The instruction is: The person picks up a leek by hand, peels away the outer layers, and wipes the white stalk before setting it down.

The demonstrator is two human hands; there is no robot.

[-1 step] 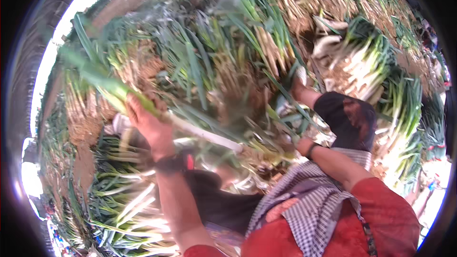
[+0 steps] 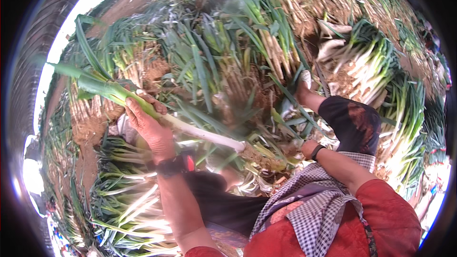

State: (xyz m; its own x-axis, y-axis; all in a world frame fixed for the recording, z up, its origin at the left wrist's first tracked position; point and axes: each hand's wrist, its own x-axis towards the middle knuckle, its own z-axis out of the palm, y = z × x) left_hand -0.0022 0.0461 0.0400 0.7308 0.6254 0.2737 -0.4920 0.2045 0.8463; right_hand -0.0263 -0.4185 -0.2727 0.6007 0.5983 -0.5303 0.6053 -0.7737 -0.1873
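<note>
**Leek in the left hand, right hand buried**

Head cam: left hand has its fingers curled tight around a leek, gripping where green turns white. The white shaft sticks out past the fingers toward the rooty end. Right hand is tucked into loose leaves; can't tell its grip.

A long leek, white stalk and green leaves, is lying slanted in the air, rooty end lower right.
</note>
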